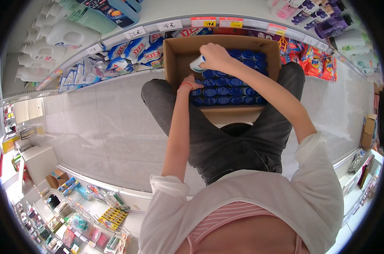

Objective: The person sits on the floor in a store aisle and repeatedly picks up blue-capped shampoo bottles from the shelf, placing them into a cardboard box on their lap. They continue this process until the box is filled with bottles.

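Note:
An open cardboard box (222,40) stands before me between my knees, filled on its right and near side with rows of blue-capped bottles (223,91). Above its left part, my right hand (214,56) grips a white bottle (197,64) with a bit of blue at its end, tilted on its side. My left hand (191,83) reaches into the box at its left side, a red string on the wrist. Its fingers rest at the left ends of the bottle rows; whether they grip a cap cannot be seen. Bare cardboard shows in the far left corner.
Behind the box runs a shelf edge (166,26) with price tags. Detergent bags (146,50) lie under it at left, orange detergent bags (320,65) at right. White jugs (66,33) and purple bottles (331,28) stand above. Another goods shelf (134,208) is behind me at left.

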Demonstrator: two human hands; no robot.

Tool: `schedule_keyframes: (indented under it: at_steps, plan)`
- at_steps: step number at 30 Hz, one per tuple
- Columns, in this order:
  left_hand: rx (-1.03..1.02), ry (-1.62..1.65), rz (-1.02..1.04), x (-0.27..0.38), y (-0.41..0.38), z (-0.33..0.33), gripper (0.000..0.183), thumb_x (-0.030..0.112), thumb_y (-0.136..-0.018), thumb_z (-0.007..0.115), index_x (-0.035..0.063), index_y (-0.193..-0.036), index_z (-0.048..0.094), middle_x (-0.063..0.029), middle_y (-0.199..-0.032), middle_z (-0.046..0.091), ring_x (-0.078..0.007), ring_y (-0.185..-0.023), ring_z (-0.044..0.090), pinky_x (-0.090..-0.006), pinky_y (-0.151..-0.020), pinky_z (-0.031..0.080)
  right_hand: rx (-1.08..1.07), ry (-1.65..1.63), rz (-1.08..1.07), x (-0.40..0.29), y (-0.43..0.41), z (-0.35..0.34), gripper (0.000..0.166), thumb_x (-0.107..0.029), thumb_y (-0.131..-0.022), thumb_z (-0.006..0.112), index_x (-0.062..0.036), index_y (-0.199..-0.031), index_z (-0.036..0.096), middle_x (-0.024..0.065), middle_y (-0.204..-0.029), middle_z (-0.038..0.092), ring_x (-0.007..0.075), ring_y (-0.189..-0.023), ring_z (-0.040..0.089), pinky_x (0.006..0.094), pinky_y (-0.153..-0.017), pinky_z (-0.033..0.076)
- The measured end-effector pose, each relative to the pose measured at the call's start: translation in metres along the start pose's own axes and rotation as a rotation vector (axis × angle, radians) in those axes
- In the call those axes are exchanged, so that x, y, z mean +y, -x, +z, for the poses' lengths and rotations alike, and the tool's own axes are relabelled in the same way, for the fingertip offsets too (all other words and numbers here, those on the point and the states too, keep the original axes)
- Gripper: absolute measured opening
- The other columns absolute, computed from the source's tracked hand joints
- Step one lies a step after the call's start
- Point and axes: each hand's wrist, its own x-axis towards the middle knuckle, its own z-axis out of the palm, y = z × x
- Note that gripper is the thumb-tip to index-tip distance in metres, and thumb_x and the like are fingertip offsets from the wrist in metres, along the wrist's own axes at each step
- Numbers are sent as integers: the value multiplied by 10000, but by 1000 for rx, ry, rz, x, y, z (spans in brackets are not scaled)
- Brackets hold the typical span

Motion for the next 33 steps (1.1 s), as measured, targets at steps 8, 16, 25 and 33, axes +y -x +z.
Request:
schedule_keyframes:
  at_steps: [8, 16, 25, 33]
  plan:
    - [17, 32, -62, -4, 2, 3, 1002, 445, -552, 810, -74, -1268, 339, -241, -1237, 487, -333, -1148, 487, -371, -942, 425, -338, 27, 141, -7, -69, 88, 380, -93, -598, 717, 10, -951, 621, 228, -1001, 607, 352, -952, 600, 404, -795, 510]
    - [180, 380, 28, -22, -22, 10, 841, 194, -563, 775, -52, -1258, 371, -235, -1157, 539, -344, -1065, 541, -371, -865, 473, -319, 44, 122, 7, -71, 147, 292, -134, -667, 697, 2, -917, 634, 222, -1000, 610, 355, -961, 591, 413, -810, 493]
    - [196, 1246, -342, -25, -24, -7, 149, 154, -809, 453, 130, -720, 569, -15, -553, 472, -146, -465, 427, -285, -422, 304, -490, 22, 108, 19, -75, 168, 428, -331, -649, 708, -8, -926, 657, 222, -996, 617, 342, -959, 592, 402, -827, 486]
    - [471, 859, -105, -31, -35, 14, 297, 291, -727, 682, 29, -868, 689, -150, -818, 671, -255, -799, 646, -351, -707, 485, -584, -20, -22, 28, -69, 128, 463, -219, -656, 706, 11, -1045, 606, 210, -1018, 618, 333, -963, 591, 361, -839, 479]
